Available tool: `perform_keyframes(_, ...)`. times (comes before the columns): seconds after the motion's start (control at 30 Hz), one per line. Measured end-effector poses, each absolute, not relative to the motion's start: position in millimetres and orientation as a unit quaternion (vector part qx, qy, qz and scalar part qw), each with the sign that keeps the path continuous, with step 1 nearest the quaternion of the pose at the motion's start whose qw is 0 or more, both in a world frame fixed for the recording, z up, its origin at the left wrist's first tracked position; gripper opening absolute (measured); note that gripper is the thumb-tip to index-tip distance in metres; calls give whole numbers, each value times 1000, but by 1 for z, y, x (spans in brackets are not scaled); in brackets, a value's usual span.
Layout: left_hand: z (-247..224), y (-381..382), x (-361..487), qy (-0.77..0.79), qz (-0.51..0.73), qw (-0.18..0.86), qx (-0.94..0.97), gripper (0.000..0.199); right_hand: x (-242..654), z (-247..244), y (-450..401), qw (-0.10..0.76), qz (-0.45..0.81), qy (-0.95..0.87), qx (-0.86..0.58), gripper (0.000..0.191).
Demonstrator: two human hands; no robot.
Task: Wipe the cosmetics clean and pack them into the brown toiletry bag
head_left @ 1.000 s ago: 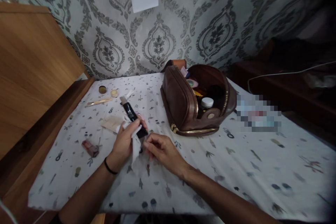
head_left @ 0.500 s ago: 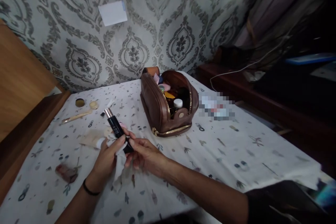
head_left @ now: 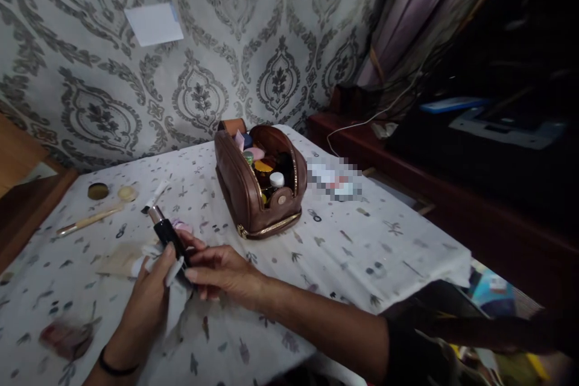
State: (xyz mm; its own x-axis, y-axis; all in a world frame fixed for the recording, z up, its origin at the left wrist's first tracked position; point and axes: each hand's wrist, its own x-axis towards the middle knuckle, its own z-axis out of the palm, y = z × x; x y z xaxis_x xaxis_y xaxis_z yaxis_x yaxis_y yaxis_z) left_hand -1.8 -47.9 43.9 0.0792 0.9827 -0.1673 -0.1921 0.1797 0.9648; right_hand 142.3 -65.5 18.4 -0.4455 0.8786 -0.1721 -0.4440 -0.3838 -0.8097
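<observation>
A slim black cosmetic bottle (head_left: pixel 168 234) with a silver top is tilted up and to the left between my hands. My left hand (head_left: pixel 147 295) is closed around it, with a crumpled white tissue (head_left: pixel 177 304) caught in the same grip and hanging below. The fingers of my right hand (head_left: pixel 230 274) pinch the lower end of the bottle. Partly behind my left hand lies a beige tube (head_left: pixel 118 260) with a white cap. Beyond the bottle are a small pink item (head_left: pixel 181 225) and a slim white tube (head_left: pixel 158 192).
An open brown cosmetic bag (head_left: pixel 235 190) with several items inside stands mid-table. At left lie a brush (head_left: pixel 90 220), a dark round disc (head_left: pixel 98 191) and a cream round piece (head_left: pixel 127 193). A reddish transparent object (head_left: pixel 67 338) rests front left. A blurred-out packet (head_left: pixel 337 181) is right of the bag.
My view has turned right, so the table and bag appear farther left. Both hands still hold the bottle and tissue, with little change in grip.
</observation>
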Motion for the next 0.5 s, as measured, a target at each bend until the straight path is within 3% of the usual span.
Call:
perform_keyframes(0.13, 50, -42, -6, 475, 532, 593, 375, 50, 140, 16, -70, 406, 694, -483, -347, 54)
perform_keyframes(0.27, 62, -38, -4, 479, 583, 594, 279, 33, 138, 10, -73, 403, 611, -549, -404, 44)
perform_keyframes(0.5, 59, -40, 0, 479, 545, 644, 241, 22, 139, 12, -76, 377, 455, -639, -493, 25)
